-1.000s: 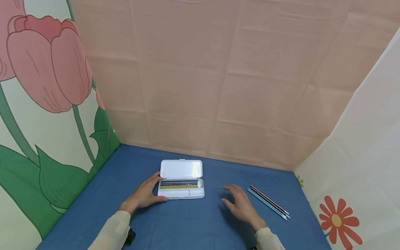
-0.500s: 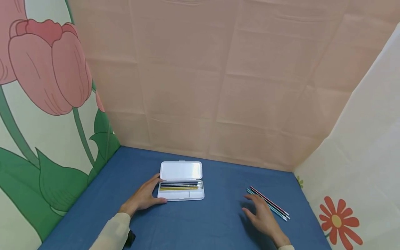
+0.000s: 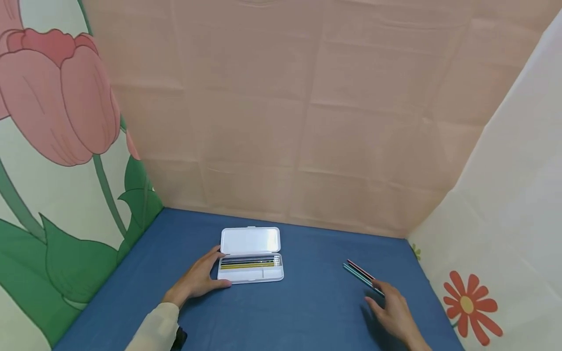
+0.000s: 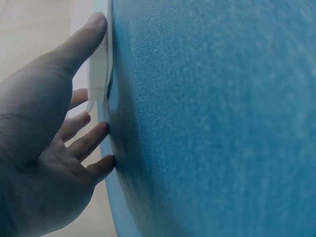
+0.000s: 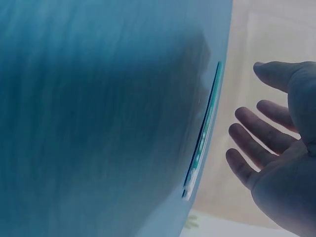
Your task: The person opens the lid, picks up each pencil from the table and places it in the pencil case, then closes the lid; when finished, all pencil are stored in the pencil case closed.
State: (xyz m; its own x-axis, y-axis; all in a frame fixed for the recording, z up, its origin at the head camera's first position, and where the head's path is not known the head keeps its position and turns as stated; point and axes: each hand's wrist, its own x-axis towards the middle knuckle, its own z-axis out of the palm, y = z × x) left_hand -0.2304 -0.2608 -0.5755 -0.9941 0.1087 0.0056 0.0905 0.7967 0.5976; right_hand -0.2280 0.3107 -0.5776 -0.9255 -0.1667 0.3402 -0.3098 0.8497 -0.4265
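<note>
A white pencil case (image 3: 250,278) lies with its lid raised at the back, and yellow and dark pencils (image 3: 246,266) fill its tray. My left hand (image 3: 193,282) holds the case's left end, thumb at the front edge and fingers toward the hinge. The left wrist view shows the thumb against the case side (image 4: 98,74). To the right, a red pencil (image 3: 359,268) lies beside teal pencils (image 3: 356,275) on the cloth. My right hand (image 3: 392,312), fingers loosely bent, hovers over their near end and hides it; the right wrist view shows a gap between hand and pencils (image 5: 202,138).
A blue cloth (image 3: 303,312) covers the table. Behind it hangs a beige fabric wall (image 3: 281,122). A tulip-print panel (image 3: 57,195) bounds the left side, and a white flowered panel (image 3: 505,219) the right.
My right hand has moved right and nearer to me, from beside the loose pencils to above their near end. The left hand stays at the case. The head view has shifted slightly.
</note>
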